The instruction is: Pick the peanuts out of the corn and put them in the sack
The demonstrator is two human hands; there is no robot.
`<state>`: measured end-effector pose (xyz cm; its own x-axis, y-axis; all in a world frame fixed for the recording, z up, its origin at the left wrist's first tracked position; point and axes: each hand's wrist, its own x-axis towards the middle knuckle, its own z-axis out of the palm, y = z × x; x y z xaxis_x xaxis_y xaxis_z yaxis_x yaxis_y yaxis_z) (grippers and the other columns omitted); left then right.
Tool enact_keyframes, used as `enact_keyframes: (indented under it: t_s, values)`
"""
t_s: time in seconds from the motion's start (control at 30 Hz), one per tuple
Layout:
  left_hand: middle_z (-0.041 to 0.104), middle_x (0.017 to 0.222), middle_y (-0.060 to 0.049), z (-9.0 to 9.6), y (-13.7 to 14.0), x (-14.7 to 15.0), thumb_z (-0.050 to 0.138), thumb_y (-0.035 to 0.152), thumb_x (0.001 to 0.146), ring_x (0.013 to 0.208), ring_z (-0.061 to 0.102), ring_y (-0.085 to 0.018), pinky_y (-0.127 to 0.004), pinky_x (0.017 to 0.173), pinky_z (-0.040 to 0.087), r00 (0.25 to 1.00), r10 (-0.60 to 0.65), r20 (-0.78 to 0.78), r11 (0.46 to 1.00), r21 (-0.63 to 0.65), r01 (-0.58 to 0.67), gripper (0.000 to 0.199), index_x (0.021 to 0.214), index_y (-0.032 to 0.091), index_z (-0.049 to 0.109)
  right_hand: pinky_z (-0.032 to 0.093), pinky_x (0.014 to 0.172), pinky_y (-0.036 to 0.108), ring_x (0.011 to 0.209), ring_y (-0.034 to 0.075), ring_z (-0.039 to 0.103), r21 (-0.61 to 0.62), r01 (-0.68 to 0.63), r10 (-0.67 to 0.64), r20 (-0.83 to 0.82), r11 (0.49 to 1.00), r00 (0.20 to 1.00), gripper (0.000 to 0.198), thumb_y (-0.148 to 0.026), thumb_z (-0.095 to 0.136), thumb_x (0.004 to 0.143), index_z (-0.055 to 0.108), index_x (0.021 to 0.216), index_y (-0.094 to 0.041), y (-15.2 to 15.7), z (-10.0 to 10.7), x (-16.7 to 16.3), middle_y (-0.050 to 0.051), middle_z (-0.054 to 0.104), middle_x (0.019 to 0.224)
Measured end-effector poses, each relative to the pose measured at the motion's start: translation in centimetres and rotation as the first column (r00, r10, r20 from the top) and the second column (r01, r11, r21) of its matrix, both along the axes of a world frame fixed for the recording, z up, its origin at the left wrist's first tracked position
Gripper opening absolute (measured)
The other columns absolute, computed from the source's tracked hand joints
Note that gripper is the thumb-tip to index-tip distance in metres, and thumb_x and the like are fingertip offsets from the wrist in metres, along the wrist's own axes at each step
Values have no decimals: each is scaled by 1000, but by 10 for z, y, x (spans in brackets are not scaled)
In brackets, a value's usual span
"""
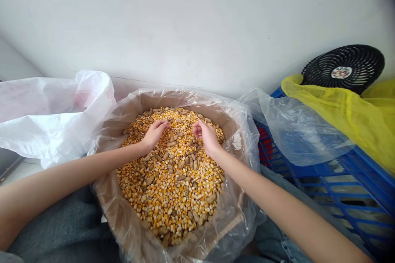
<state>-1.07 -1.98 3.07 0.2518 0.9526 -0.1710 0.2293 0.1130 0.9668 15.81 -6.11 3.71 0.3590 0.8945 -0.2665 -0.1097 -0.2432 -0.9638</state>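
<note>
A box lined with clear plastic (243, 131) stands between my knees. It holds loose yellow corn kernels (160, 201) mixed with unshelled peanuts (182, 163). Over the far half of the mix, my left hand (156, 133) has its fingers curled inward and closed, tips pointing right. Facing it, a short gap away, my right hand (207, 135) is curled too, thumb on top. Both are at the surface of the corn or just above it. Whatever the fingers may hold is hidden from this angle.
White plastic sacking (58, 119) lies on the left. To the right is a blue plastic crate (345, 197), with a clear bag (308, 135), yellow mesh (336, 111) and a black slotted basket (354, 65) on top. A white wall (191, 28) rises behind the box.
</note>
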Motion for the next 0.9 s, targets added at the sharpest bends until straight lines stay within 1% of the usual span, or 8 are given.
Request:
enact_keyframes:
  t_s: [0.1, 0.2, 0.3, 0.5, 0.6, 0.67, 0.77, 0.9]
  values:
    - [55, 92, -5, 6, -1, -5, 38, 39, 76, 87, 50, -16, -27, 76, 38, 970, -188, -156, 962, 171, 214, 31, 91, 14, 50, 40, 63, 26, 64, 12, 51, 45, -352, 298, 442, 935, 846, 21, -30, 41, 75, 57, 72, -17, -9, 8, 9, 1, 56, 68]
    - [46, 102, -6, 15, -4, -12, 41, 43, 75, 83, 50, -14, -27, 74, 39, 816, -370, -443, 783, 323, 531, 38, 102, 17, 47, 39, 74, 30, 80, 15, 51, 1, -570, 351, 787, 822, 508, 20, -22, 42, 75, 58, 88, -20, -24, 13, 23, 3, 57, 88]
    - [39, 109, -7, 23, -7, -18, 45, 44, 72, 82, 49, -14, -28, 77, 38, 646, -401, -650, 617, 330, 715, 46, 110, 19, 40, 36, 83, 31, 92, 16, 48, -64, -656, 335, 894, 752, 297, 30, -15, 39, 77, 53, 102, -22, -37, 12, 33, 3, 54, 102]
    - [50, 91, -2, 27, -5, -18, 35, 37, 79, 74, 50, -12, -23, 65, 39, 394, -444, -804, 472, 164, 866, 26, 96, 21, 47, 34, 89, 31, 102, 15, 45, -114, -724, 319, 935, 680, 153, 37, -14, 35, 80, 46, 113, -23, -35, 3, 32, 2, 50, 112]
    - [50, 92, -2, 27, -3, -17, 36, 36, 79, 75, 50, -13, -23, 67, 38, 386, -437, -812, 437, 183, 881, 26, 96, 21, 49, 37, 85, 32, 94, 16, 48, -177, -736, 341, 937, 654, 78, 30, -14, 38, 79, 53, 104, -21, -31, 0, 28, 3, 56, 101]
    - [49, 96, -3, 27, -1, -17, 38, 36, 78, 79, 50, -13, -23, 71, 38, 450, -462, -764, 457, 230, 859, 25, 94, 21, 50, 38, 81, 32, 90, 16, 49, -210, -727, 352, 935, 653, 46, 24, -14, 42, 77, 57, 95, -20, -31, -1, 28, 3, 58, 92]
    - [51, 93, -3, 25, 3, -19, 41, 36, 76, 78, 50, -13, -25, 71, 39, 587, -491, -644, 589, 251, 768, 22, 87, 18, 50, 39, 77, 31, 85, 16, 50, -218, -709, 376, 924, 671, 72, 18, -16, 44, 76, 58, 88, -19, -32, -1, 30, 4, 57, 87]
    - [52, 74, 0, 20, 11, -24, 43, 29, 73, 64, 51, -11, -24, 61, 41, 788, -509, -348, 804, 135, 579, 22, 93, 18, 41, 41, 71, 27, 75, 13, 52, -130, -682, 421, 863, 720, 280, 15, -17, 44, 75, 57, 83, -17, -33, 1, 31, 4, 55, 84]
